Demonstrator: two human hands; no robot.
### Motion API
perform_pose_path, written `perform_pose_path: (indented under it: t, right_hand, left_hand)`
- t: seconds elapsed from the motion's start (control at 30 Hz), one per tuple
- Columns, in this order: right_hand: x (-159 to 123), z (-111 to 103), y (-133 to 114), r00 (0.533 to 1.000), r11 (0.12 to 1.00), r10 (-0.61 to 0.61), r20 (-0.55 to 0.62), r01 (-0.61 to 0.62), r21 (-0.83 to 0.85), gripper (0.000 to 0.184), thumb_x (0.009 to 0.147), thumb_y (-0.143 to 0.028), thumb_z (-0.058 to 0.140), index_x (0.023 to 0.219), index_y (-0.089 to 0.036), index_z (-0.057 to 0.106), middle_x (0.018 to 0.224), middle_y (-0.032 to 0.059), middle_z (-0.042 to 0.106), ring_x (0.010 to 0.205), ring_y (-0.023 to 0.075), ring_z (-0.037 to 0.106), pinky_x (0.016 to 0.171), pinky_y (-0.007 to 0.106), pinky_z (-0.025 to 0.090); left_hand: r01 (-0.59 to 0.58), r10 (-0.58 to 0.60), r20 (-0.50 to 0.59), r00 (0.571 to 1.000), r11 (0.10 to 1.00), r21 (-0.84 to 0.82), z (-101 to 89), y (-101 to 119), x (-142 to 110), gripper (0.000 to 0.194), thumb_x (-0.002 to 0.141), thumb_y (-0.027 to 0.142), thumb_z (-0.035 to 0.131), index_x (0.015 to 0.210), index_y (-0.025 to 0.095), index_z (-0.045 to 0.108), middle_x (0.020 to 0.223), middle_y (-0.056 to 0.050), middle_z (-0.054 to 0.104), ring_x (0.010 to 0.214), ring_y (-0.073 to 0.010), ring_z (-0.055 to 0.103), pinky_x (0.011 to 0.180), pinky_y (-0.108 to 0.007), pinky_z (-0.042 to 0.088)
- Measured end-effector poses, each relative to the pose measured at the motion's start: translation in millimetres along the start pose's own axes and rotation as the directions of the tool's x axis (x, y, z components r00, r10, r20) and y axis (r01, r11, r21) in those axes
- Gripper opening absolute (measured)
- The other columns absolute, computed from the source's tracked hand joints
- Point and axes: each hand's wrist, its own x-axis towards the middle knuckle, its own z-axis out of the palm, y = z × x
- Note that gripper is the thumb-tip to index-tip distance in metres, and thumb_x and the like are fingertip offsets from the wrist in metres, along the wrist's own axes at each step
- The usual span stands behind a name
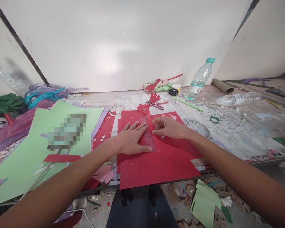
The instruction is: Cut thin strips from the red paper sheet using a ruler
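A large red paper sheet (156, 161) lies at the near edge of the table. On it rests a clear ruler (148, 136), running away from me. My left hand (130, 139) lies flat on the sheet with fingers spread, pressing the ruler's left side. My right hand (167, 127) sits just right of the ruler's far end, fingers curled in a pinch on something I cannot make out. A pair of scissors (155, 105) lies beyond the sheet among red paper strips (150, 102).
A light green sheet (38, 148) covers the left of the table, with green and blue paper strips (26, 96) behind it. Two plastic bottles, one upright (199, 79) and one lying (237, 99), are at the right, near a cardboard tube (222, 85). Tape rolls (199, 128) and scraps lie about.
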Motion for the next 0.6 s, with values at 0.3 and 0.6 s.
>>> perform_pose_path:
  t: [0.3, 0.6]
  right_hand:
    - [-1.7, 0.1, -3.1, 1.000, 1.000, 0.004, 0.013, -0.004, -0.013, 0.017, 0.075, -0.029, 0.060, 0.086, -0.020, 0.050, 0.063, -0.0021, 0.060, 0.055, 0.0129, 0.054, 0.050, 0.025, 0.038]
    - [2.5, 4.2, 3.5, 0.997, 0.989, -0.061, -0.046, 0.054, -0.139, 0.016, 0.071, -0.026, 0.060, 0.070, -0.021, 0.045, 0.059, -0.0043, 0.053, 0.053, 0.0118, 0.048, 0.050, 0.025, 0.034]
  left_hand:
    - [-0.004, 0.005, 0.024, 1.000, 1.000, -0.014, -0.5, -0.7, 1.4, 0.099, 0.082, 0.080, 0.031, 0.153, 0.018, 0.002, 0.158, -0.004, 0.000, 0.145, -0.0301, -0.008, 0.116, -0.052, 0.001]
    - [0.010, -0.010, 0.029, 1.000, 1.000, 0.013, -1.6, 2.3, 1.4, 0.100, 0.082, 0.080, 0.030, 0.153, 0.015, 0.005, 0.159, -0.005, 0.002, 0.145, -0.0285, -0.007, 0.116, -0.051, 0.001]
